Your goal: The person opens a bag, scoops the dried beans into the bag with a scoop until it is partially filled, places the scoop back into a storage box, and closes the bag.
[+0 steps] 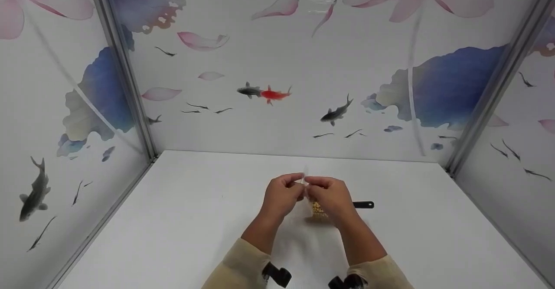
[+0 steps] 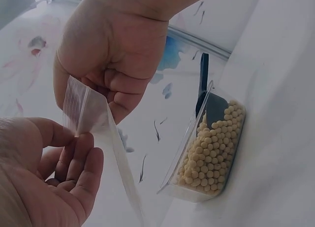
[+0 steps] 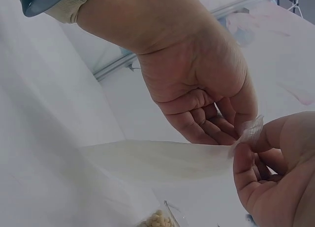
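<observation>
A clear zip bag (image 2: pixel 86 106) hangs between my two hands above the table. My left hand (image 1: pixel 281 194) pinches one side of its ribbed zip edge between thumb and fingertips. Opposite it, my right hand (image 1: pixel 331 196) pinches the other side, the two sets of fingertips close together. The bag's long flat body (image 3: pixel 162 160) drops toward the tabletop in the right wrist view. Just beyond the right hand sits a clear plastic box (image 2: pixel 179 190) holding many pale yellow round beans (image 2: pixel 209 160). A black scoop (image 2: pixel 216 109) stands in them, its handle sticking out past the rim.
The white tabletop (image 1: pixel 182 219) spreads around the hands. Printed panels (image 1: pixel 282 63) with fish and lotus flowers enclose it at the back and both sides, joined by metal corner posts (image 1: pixel 125 72). Dark cameras (image 1: pixel 277 275) are strapped at both sleeves.
</observation>
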Motion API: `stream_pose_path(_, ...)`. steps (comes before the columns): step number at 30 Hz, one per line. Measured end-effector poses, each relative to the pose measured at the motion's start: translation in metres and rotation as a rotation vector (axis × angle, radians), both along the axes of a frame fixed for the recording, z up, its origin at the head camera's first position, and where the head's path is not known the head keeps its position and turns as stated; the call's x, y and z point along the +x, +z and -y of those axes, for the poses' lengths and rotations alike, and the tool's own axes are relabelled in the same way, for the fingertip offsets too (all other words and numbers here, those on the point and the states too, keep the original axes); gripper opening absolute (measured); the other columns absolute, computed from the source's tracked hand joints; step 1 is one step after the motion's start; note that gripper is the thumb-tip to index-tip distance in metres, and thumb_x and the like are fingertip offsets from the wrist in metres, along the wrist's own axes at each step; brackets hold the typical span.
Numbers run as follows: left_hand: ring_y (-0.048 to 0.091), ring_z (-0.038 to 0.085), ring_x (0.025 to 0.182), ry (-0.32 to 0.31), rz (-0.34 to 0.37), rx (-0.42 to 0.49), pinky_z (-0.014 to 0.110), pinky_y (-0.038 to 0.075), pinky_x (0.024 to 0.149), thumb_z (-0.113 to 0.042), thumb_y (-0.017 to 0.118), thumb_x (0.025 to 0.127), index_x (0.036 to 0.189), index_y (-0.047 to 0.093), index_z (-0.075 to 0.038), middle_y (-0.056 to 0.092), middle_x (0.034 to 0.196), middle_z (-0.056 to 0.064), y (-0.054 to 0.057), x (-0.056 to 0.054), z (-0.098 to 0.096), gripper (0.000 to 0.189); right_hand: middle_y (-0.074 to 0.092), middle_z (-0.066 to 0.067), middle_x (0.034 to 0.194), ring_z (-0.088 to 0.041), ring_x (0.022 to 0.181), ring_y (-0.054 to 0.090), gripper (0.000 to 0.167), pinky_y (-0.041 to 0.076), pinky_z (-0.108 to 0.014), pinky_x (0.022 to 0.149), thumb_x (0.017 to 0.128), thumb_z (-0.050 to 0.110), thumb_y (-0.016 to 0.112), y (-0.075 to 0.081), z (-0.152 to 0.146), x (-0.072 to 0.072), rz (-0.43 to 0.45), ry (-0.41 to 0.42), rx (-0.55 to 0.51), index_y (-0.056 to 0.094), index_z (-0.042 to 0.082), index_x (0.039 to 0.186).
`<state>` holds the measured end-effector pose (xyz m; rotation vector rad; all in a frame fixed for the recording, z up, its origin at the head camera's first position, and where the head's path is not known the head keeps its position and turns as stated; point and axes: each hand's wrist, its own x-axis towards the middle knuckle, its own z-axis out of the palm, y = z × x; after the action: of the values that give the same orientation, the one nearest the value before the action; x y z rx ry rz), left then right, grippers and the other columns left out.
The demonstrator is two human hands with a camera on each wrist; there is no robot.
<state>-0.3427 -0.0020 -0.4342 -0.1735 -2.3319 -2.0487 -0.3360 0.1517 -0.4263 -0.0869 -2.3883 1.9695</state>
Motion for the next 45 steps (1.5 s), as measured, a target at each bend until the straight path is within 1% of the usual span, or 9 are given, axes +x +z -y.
stream_pose_path(6,0.076,0.019,0.09,-0.012,0.008,0.02,0.028,0.066,0.085,-0.011,0.065,0.099,0.136,0.074,-0.012,0.074,0.097,0.005,-0.003,-0.001,0.001,0.037,0.077,-0.011,0.112,-0.024,0.092,0.069,0.028,0.063,-0.028,0.081,0.102,0.012,0.067,0.0,-0.001,0.001,-0.006,0.007,-0.007,0.079,0.012,0.127)
stream_pose_path(12,0.076,0.022,0.091,-0.013,0.017,0.027,0.028,0.067,0.086,-0.012,0.065,0.101,0.134,0.075,-0.013,0.075,0.098,0.008,-0.003,-0.003,0.003,0.035,0.076,-0.012,0.117,-0.025,0.094,0.069,0.029,0.063,-0.028,0.081,0.103,0.011,0.065,-0.002,-0.003,-0.001,0.0,-0.002,0.021,0.078,0.013,0.128)
stream_pose_path(18,0.074,0.015,0.089,0.029,0.012,0.014,0.029,0.067,0.087,-0.017,0.067,0.102,0.127,0.079,-0.014,0.077,0.11,0.007,-0.001,-0.003,0.008,0.027,0.074,-0.014,0.127,-0.026,0.1,0.071,0.027,0.065,-0.029,0.086,0.105,0.014,0.064,-0.002,-0.01,-0.004,0.016,-0.049,0.032,0.078,0.013,0.128)
stream_pose_path(22,0.074,0.015,0.09,0.05,0.023,0.011,0.029,0.067,0.087,-0.02,0.068,0.103,0.122,0.081,-0.015,0.077,0.115,0.006,-0.001,-0.004,0.011,0.024,0.073,-0.013,0.128,-0.025,0.101,0.07,0.027,0.065,-0.028,0.088,0.105,0.017,0.065,0.0,-0.016,-0.007,0.034,-0.059,0.019,0.078,0.013,0.128)
stream_pose_path(30,0.076,0.016,0.086,0.124,0.011,0.03,0.029,0.068,0.083,-0.021,0.069,0.101,0.112,0.082,-0.011,0.077,0.104,0.007,-0.003,-0.01,0.021,0.02,0.071,-0.013,0.125,-0.023,0.101,0.069,0.024,0.064,-0.028,0.089,0.105,0.018,0.067,0.002,-0.035,-0.011,0.073,-0.102,0.008,0.079,0.013,0.124)
stream_pose_path(34,0.076,0.017,0.085,0.161,-0.006,-0.014,0.031,0.068,0.082,-0.022,0.071,0.099,0.106,0.082,-0.012,0.078,0.099,0.006,-0.001,-0.011,0.028,0.017,0.073,-0.013,0.12,-0.022,0.098,0.069,0.022,0.063,-0.034,0.092,0.103,0.015,0.068,0.005,-0.042,-0.012,0.074,-0.113,-0.002,0.079,0.011,0.122)
stream_pose_path(37,0.075,0.017,0.084,0.181,-0.032,-0.069,0.032,0.068,0.082,-0.025,0.072,0.098,0.103,0.082,-0.015,0.078,0.097,0.005,0.003,-0.01,0.032,0.015,0.073,-0.014,0.123,-0.022,0.099,0.068,0.022,0.063,-0.037,0.095,0.103,0.014,0.068,0.007,-0.044,-0.011,0.085,-0.111,-0.011,0.079,0.01,0.121)
stream_pose_path(40,0.075,0.016,0.085,0.18,-0.054,-0.096,0.033,0.068,0.083,-0.026,0.072,0.097,0.103,0.082,-0.015,0.078,0.097,0.004,0.005,-0.009,0.034,0.016,0.072,-0.015,0.127,-0.023,0.101,0.068,0.021,0.063,-0.037,0.097,0.104,0.015,0.067,0.009,-0.044,-0.011,0.096,-0.113,-0.007,0.079,0.011,0.121)
stream_pose_path(45,0.075,0.016,0.087,0.146,-0.047,-0.073,0.032,0.068,0.085,-0.024,0.071,0.098,0.105,0.082,-0.014,0.077,0.1,0.005,0.004,-0.009,0.032,0.016,0.072,-0.014,0.124,-0.023,0.101,0.068,0.021,0.063,-0.034,0.093,0.103,0.016,0.067,0.01,-0.043,-0.01,0.093,-0.128,0.002,0.08,0.011,0.12)
